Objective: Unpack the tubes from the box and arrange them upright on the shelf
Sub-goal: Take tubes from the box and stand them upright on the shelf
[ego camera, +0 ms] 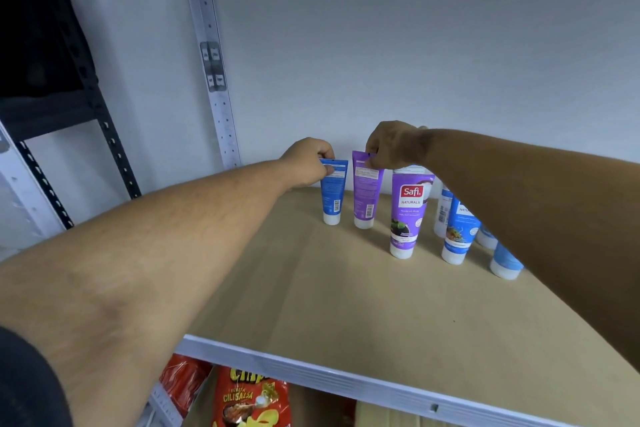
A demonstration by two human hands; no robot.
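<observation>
Both my arms reach to the back of the wooden shelf [311, 288]. My left hand [306, 159] pinches the top seam of a blue tube [332, 196] that stands cap-down near the wall. My right hand [394, 146] pinches the top of a purple tube [365, 194] standing cap-down just right of it. A purple Safi Naturals tube [408, 215] stands upright further forward. Several blue and white tubes [459, 232] stand to its right, partly hidden by my right forearm. The box is out of view.
A white perforated shelf post [211, 55] rises at the back left, with a black rack [52, 80] beyond it. The shelf's white front rail [346, 381] runs across below. Red chip bags [249, 399] sit on the lower level.
</observation>
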